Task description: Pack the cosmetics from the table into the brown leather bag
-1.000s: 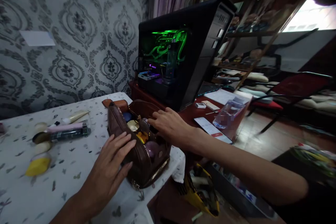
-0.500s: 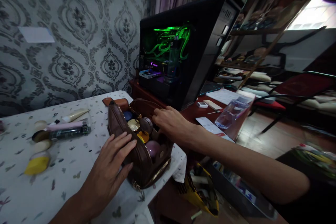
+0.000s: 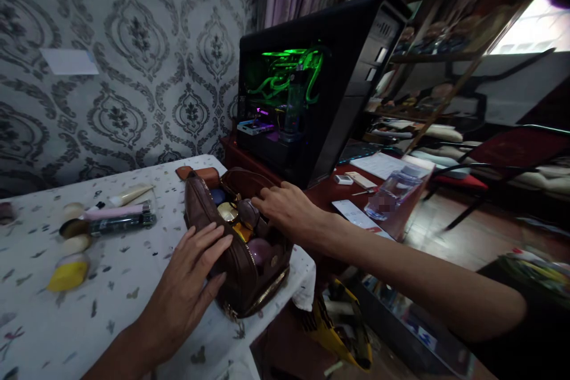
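Observation:
A brown leather pouch stands unzipped at the right edge of the white patterned table. Inside it show a gold round lid, a yellow item and a pale purple ball. My left hand lies flat against the pouch's near side, fingers stretched out. My right hand reaches over the pouch's far rim, its fingers curled at the opening beside a small round dark item; I cannot make out whether they grip it.
Cosmetic tubes, round pads and a yellow sponge lie at the table's left. A black computer case with green lights stands on a red desk, with a phone and a plastic bottle. A red chair is at right.
My right hand has curled its fingers and drawn in to the pouch's opening. The left hand stays on the pouch's side. The view has shifted slightly.

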{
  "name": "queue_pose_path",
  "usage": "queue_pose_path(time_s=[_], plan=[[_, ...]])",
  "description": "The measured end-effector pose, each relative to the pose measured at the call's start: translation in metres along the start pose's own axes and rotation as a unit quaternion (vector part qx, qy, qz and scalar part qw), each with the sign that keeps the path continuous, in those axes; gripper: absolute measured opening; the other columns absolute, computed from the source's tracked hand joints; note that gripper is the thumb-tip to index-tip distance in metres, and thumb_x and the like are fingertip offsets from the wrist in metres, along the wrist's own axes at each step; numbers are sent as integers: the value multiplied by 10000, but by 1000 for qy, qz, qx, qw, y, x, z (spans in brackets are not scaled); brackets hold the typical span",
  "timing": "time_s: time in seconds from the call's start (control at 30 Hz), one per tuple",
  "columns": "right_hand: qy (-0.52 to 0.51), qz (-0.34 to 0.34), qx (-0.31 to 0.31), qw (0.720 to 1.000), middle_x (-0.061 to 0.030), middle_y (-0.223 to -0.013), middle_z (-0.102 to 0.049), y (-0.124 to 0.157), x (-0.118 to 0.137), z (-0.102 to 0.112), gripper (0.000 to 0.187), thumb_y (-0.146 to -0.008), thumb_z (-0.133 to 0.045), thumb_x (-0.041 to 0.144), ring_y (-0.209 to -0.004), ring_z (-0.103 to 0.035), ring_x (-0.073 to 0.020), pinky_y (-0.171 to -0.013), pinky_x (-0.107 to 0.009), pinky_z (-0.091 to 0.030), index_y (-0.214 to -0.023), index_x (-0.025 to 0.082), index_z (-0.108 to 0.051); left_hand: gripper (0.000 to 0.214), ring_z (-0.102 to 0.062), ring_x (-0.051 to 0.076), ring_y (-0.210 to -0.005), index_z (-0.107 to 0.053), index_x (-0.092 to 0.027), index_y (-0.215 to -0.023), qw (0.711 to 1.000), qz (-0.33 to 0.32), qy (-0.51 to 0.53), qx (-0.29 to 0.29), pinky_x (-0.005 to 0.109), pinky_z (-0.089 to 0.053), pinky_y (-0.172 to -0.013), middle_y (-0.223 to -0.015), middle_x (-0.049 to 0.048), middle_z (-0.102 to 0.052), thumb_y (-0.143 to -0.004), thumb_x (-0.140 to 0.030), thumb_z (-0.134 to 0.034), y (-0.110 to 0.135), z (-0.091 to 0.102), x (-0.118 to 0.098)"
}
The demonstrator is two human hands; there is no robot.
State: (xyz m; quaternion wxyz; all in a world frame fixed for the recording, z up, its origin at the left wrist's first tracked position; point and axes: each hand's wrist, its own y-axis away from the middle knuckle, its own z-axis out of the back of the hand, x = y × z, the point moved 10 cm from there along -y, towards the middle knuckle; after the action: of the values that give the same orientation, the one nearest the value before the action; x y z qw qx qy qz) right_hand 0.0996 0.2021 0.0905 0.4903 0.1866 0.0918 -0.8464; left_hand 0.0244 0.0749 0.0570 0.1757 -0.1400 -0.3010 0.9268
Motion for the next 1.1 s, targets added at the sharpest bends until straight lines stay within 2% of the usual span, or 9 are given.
queue_pose_path(time_s=[0.07,0.23,0.4,0.6,0.77,0.93,1.1], plan=[[3,1,-7,1000,-114,-1101,-660,0,1,2,322,-867,-609,121,-991,-648,-248,-796,-339,-406,-1183,183,-626,480,-374,223,-1420,-345,-250,-1466,1000,1,1,2,487,-243,-1220,-1484,70,-460,-996,-210,-428,0,0,0],[13,-12,39,999,-150,-1146,-625,1,2,3,230,-848,-587,73,-973,-645,-240,-784,-328,-406,-1046,139,-683,476,-354,205,-1429,-335,-245,-1470,1000,-1,-1,1,476,-215,-1230,-1488,67,-454,-1002,-217,-421,-1,-2,0],[14,-3,52,999,-161,-1127,-629,2,6,10,190,-860,-589,83,-972,-637,-238,-777,-324,-414,-1012,122,-697,473,-351,197,-1430,-338,-244,-1469,1000,-3,-6,-6,478,-215,-1230,-1482,64,-462,-1004,-212,-413,-1,-2,-1],[1,-6,64,998,-154,-1117,-639,4,6,17,229,-910,-528,90,-943,-644,-227,-781,-321,-435,-1045,142,-705,436,-397,189,-1399,-389,-220,-1440,999,-25,-23,-26,458,-305,-1198,-1435,67,-520,-1005,-221,-400,-3,3,-5],[-9,9,45,999,-148,-1088,-635,3,4,14,206,-889,-555,100,-903,-647,-215,-727,-305,-421,-1031,154,-694,426,-401,190,-1395,-402,-219,-1432,999,-24,-15,-39,461,-308,-1198,-1420,65,-535,-1006,-221,-397,-5,7,-6],[-56,19,-13,998,-75,-1000,-660,6,-2,16,205,-940,-524,146,-838,-648,-185,-651,-280,-396,-1059,200,-681,440,-381,192,-1408,-393,-210,-1440,999,-21,-9,-31,459,-294,-1203,-1429,68,-522,-1000,-210,-417,-5,6,-5],[-72,46,-67,994,-64,-920,-690,19,-3,23,204,-941,-539,133,-834,-638,-181,-719,-284,-412,-1086,176,-675,449,-382,205,-1407,-384,-205,-1445,999,-19,-4,-28,474,-315,-1193,-1432,77,-517,-998,-217,-430,-5,5,-6]])
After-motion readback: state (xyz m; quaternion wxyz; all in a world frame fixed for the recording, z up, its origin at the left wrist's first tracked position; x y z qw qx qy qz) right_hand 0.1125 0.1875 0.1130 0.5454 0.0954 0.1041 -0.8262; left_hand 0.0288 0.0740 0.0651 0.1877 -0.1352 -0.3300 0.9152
